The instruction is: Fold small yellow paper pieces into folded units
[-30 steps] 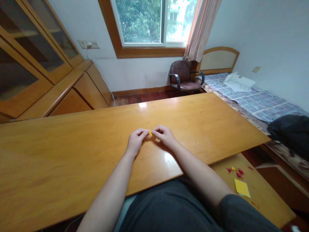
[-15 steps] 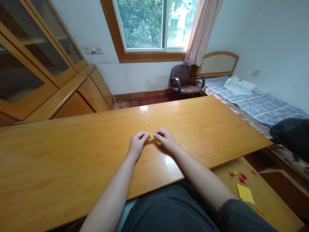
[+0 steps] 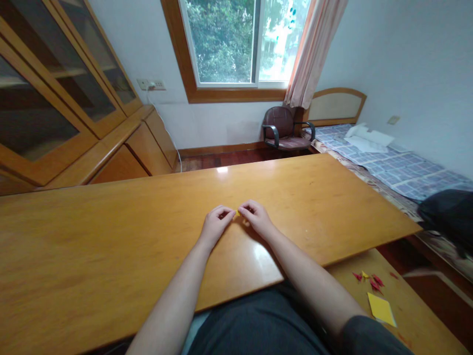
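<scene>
A tiny piece of yellow paper (image 3: 237, 213) is pinched between my two hands, just above the wooden table (image 3: 121, 246). My left hand (image 3: 217, 224) is closed, with thumb and forefinger meeting at the paper's left side. From the right, my right hand (image 3: 255, 216) grips it with thumb and forefinger too. Fingertips cover most of the paper, so its folded shape cannot be made out.
On a lower wooden surface at right lie a stack of yellow square paper (image 3: 382, 309) and several small red and yellow folded pieces (image 3: 376, 282). A brown armchair (image 3: 283, 129), a bed (image 3: 402, 165) with a black bag (image 3: 449, 217) and a glass-fronted cabinet (image 3: 70, 93) stand around.
Less of the yellow paper shows between my fingertips now, and my left fingers have shifted along it. The whole scene sits slightly lower and further right as the head view tilts.
</scene>
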Motion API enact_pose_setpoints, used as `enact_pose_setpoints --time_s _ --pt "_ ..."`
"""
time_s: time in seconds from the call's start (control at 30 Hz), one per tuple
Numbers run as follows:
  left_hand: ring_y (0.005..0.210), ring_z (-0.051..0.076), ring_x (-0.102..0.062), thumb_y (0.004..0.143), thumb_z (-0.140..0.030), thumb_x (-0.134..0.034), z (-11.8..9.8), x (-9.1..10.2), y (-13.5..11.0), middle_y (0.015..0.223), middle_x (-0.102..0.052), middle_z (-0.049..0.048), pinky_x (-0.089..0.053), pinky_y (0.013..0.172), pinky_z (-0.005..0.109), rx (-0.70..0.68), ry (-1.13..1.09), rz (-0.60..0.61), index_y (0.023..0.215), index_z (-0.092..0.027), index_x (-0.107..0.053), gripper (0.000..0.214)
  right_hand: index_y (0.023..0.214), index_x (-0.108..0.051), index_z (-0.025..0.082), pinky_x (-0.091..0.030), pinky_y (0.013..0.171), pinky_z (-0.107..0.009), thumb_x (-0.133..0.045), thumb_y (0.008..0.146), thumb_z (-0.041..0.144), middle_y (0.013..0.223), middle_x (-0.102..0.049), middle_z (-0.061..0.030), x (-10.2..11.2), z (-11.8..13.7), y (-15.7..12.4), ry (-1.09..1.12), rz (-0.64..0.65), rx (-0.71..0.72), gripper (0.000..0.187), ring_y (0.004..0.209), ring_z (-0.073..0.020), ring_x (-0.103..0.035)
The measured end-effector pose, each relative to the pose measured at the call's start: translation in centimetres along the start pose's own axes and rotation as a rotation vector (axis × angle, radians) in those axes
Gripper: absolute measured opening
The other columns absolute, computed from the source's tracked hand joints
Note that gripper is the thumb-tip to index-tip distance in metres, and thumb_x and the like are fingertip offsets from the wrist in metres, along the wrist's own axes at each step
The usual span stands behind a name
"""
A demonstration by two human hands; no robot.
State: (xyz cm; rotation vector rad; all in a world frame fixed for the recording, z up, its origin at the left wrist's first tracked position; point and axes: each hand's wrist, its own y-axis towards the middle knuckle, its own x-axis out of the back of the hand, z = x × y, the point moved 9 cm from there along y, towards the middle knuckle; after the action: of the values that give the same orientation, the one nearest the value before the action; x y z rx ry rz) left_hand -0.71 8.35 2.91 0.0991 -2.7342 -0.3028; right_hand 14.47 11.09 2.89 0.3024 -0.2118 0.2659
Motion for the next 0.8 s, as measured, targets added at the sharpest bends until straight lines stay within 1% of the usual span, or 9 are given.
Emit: enact_pose_setpoints --time_s 0.13,0.27,0.4,0.5,0.67,0.8 --pt "0.072 0.016 -0.059 0.082 -0.037 -0.063 0.2 0.0 0.0 0.074 -0.066 0.0015 -0.044 0.071 0.025 -0.002 0.016 -0.001 0.072 -0.018 -0.070 0.022 0.078 -0.065 0.017 -0.043 0.065 -0.024 -0.060 0.086 0.039 0.075 -0.062 -0.0014 -0.1 -0.1 0.0 0.018 0.007 -0.011 0.024 0.070 -0.0132 -0.055" --pt "0.073 0.016 -0.060 0.082 -0.038 -0.063 -0.1 0.1 -0.1 0.074 -0.066 0.0019 -0.044 0.070 0.025 -0.001 0.004 -0.006 0.072 -0.018 -0.070 0.023 0.082 -0.065 0.017 -0.044 0.062 -0.023 -0.061 0.085 0.041 0.078 -0.062 -0.0017 -0.4 -0.6 0.0 0.068 0.032 -0.056 0.025 0.068 -0.0127 -0.055" --pt "0.071 0.016 -0.059 0.083 -0.038 -0.063 -0.4 0.1 -0.1 0.071 -0.065 0.0018 -0.044 0.069 0.025 -0.002 0.009 -0.001 0.070 -0.018 -0.070 0.025 0.079 -0.065 0.017 -0.043 0.058 -0.023 -0.061 0.085 0.043 0.073 -0.060 -0.0003 -0.8 -1.2 0.0 0.107 0.071 -0.093 0.027 0.062 -0.0118 -0.054" --pt "0.070 0.015 -0.059 0.083 -0.038 -0.061 -0.3 0.1 -0.1 0.070 -0.065 0.0015 -0.044 0.068 0.025 -0.002 0.017 -0.006 0.070 -0.018 -0.069 0.025 0.079 -0.064 0.017 -0.043 0.057 -0.023 -0.060 0.086 0.042 0.070 -0.058 0.0007 -0.8 -1.3 0.1 0.109 0.064 -0.094 0.027 0.060 -0.0112 -0.053" --pt "0.068 0.015 -0.058 0.084 -0.036 -0.060 -0.2 0.2 -0.1 0.068 -0.064 0.0009 -0.044 0.068 0.025 0.005 0.012 -0.016 0.069 -0.018 -0.067 0.025 0.076 -0.062 0.018 -0.043 0.058 -0.023 -0.057 0.088 0.040 0.068 -0.057 0.0005 -0.7 -1.2 0.1 0.048 0.046 -0.062 0.026 0.062 -0.0119 -0.053" --pt "0.069 0.015 -0.058 0.084 -0.036 -0.060 -0.3 0.4 -0.1 0.068 -0.063 0.0006 -0.043 0.068 0.025 0.008 0.021 -0.035 0.068 -0.018 -0.066 0.025 0.076 -0.061 0.018 -0.043 0.058 -0.023 -0.058 0.088 0.042 0.066 -0.056 0.0010 -0.6 -1.4 0.1 0.070 0.040 -0.087 0.027 0.061 -0.0120 -0.052"
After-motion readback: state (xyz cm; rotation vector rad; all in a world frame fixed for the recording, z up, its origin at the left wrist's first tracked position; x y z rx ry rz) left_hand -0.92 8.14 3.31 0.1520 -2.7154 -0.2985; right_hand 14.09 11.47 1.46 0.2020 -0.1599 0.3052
